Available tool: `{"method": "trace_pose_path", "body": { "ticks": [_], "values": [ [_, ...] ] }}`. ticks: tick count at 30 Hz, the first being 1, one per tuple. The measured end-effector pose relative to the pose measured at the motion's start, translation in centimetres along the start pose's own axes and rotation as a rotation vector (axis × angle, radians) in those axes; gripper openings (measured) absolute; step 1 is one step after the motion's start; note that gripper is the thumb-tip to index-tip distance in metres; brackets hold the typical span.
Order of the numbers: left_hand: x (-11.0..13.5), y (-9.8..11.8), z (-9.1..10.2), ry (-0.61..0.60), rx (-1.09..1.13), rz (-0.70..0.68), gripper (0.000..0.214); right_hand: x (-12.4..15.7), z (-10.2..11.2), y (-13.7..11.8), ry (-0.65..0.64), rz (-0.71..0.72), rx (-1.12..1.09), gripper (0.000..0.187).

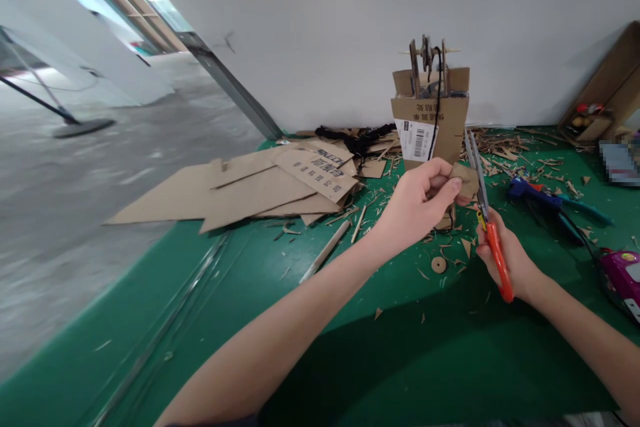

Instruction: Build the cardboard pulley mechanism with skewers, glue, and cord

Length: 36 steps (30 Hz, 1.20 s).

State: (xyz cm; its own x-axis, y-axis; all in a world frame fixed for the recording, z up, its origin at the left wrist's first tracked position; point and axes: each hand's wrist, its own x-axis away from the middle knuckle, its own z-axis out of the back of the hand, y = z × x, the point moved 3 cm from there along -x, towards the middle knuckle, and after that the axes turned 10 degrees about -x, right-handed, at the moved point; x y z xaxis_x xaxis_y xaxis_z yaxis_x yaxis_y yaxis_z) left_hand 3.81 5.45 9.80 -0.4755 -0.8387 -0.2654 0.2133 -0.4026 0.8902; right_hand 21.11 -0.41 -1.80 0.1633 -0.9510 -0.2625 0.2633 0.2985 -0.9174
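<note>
Between the thumb and fingers of my left hand (420, 199) is a small piece of cardboard (466, 180). My right hand (507, 255) grips scissors (496, 253) by their red handles, blades pointing up and away. The blades run along the right edge of the cardboard piece; whether they touch it I cannot tell. Behind my left hand stands a cardboard box (453, 125) with a white label, a spool on a stick across its top and a black cord hanging down its front. A small cardboard disc (439, 265) with a centre hole lies on the table below my hands.
Cardboard sheets (255, 193) are piled at the left on the green table (350, 353). Cardboard scraps (505, 153) litter the back. To the right lie a blue glue gun (535, 195) and a purple device (623, 277). A pale stick (326, 251) lies near my left forearm.
</note>
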Motion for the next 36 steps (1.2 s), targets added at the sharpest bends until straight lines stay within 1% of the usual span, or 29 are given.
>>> {"method": "trace_pose_path", "body": {
  "ticks": [2, 5, 8, 14, 17, 21, 25, 31, 36],
  "values": [
    [-0.1, 0.0, 0.0, 0.025, 0.022, -0.003, 0.012, 0.0, 0.0, -0.7, 0.000, 0.019, -0.005, 0.062],
    [-0.2, 0.1, 0.3, 0.069, 0.051, -0.025, 0.010, 0.1, -0.2, -1.7, -0.020, 0.022, -0.107, 0.066],
    [-0.4, 0.2, 0.4, 0.088, 0.057, -0.026, 0.011, 0.2, -0.4, -2.2, -0.052, 0.006, -0.193, 0.068],
    [-0.3, 0.3, 0.4, 0.076, 0.047, 0.017, 0.013, 0.3, -0.3, -2.3, -0.104, -0.007, -0.168, 0.072],
    [-0.2, 0.3, 0.5, 0.082, 0.033, 0.019, 0.011, 0.4, -0.2, -2.2, -0.113, 0.009, -0.162, 0.071],
    [-0.2, 0.3, 0.3, 0.071, 0.046, 0.021, 0.014, 0.5, -0.1, -2.2, -0.112, 0.027, -0.166, 0.068],
    [-0.1, 0.3, 0.1, 0.055, 0.056, 0.040, 0.016, 0.5, 0.0, -2.0, -0.098, 0.033, -0.115, 0.067],
    [0.1, 0.5, 0.2, 0.088, 0.035, 0.047, 0.016, 0.3, 0.3, -1.5, -0.075, 0.034, 0.031, 0.067],
    [0.1, 0.5, 0.4, 0.098, 0.029, 0.085, 0.012, 0.3, 1.0, -0.8, -0.044, -0.004, 0.136, 0.069]
  ]
}}
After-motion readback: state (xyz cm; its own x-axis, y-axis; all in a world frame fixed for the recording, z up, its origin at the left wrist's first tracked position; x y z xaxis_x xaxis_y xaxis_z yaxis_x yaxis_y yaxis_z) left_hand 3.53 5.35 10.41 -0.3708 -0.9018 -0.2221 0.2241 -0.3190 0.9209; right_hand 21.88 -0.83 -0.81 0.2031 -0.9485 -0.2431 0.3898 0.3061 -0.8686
